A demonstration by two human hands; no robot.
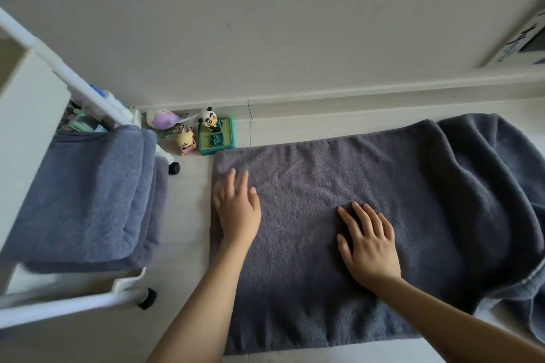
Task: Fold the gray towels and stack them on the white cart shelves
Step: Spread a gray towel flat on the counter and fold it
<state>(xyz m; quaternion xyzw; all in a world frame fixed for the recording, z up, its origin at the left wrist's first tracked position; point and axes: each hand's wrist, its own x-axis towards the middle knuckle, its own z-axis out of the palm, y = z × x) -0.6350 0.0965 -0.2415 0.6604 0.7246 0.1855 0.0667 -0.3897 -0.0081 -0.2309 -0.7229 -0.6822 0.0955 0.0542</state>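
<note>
Pale floor point(188, 215) with faint plank seams runs up to a cream wall and a light baseboard. On it lies a gray towel point(339, 186), thick looped terry with a nubbly, matte pile, spread flat as a broad rectangle. Its long axis runs left to right across the view, its left short edge straight and square near the toys, while its right end rises into a rumpled heap point(486, 186) of soft rounded folds.

Both hands press flat on the cloth, each grip apart with fingers straight. The left hand point(236, 209) rests near the left edge, fingers pointing toward the wall; the right hand point(368, 242) rests near the middle of the flat part, fingers fanned.

To the left stands a white cart point(124, 286) of smooth rounded plastic with tubular posts and black casters. Its shelf carries folded gray towels point(88, 194), plush slabs with rounded fold edges, stacked one on another.

Against the baseboard sit small glossy toys: a panda figure point(209, 119) on a green box point(216, 138), a yellow bear figure point(185, 140) and a purple plush point(162, 119).
</note>
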